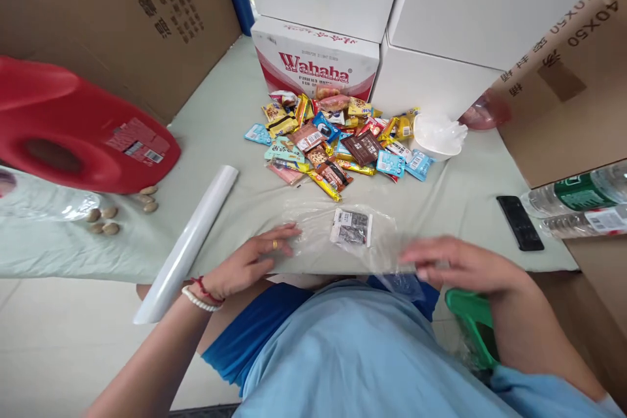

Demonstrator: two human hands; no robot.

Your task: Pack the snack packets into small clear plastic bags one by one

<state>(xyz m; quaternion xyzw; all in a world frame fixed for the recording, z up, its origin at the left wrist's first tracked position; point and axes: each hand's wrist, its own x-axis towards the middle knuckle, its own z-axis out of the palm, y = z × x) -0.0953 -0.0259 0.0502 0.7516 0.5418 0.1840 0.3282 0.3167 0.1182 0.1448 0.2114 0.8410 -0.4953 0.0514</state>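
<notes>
A sheet of clear plastic film [313, 230] lies on the cloth in front of me, its lower right part hanging over the table's edge. On it rests a small snack packet [351, 227] with dark contents and a white printed label. My left hand [255, 258] is at the film's left end, palm down, fingers stretched and apart, with a ring on one finger. Over the film's right side is my right hand [448, 261], slightly blurred, its fingers extended and spread. No grasped thing is visible in either hand; whether the right fingertips touch the film I cannot tell.
Behind the film spreads a pile of wrapped snacks [333, 144], beside a white bowl [437, 136] with crumpled plastic. A white roll [191, 238] and a red jug [83, 130] are left. A phone [520, 222] and bottles [588, 192] lie right. Boxes [313, 62] wall the back.
</notes>
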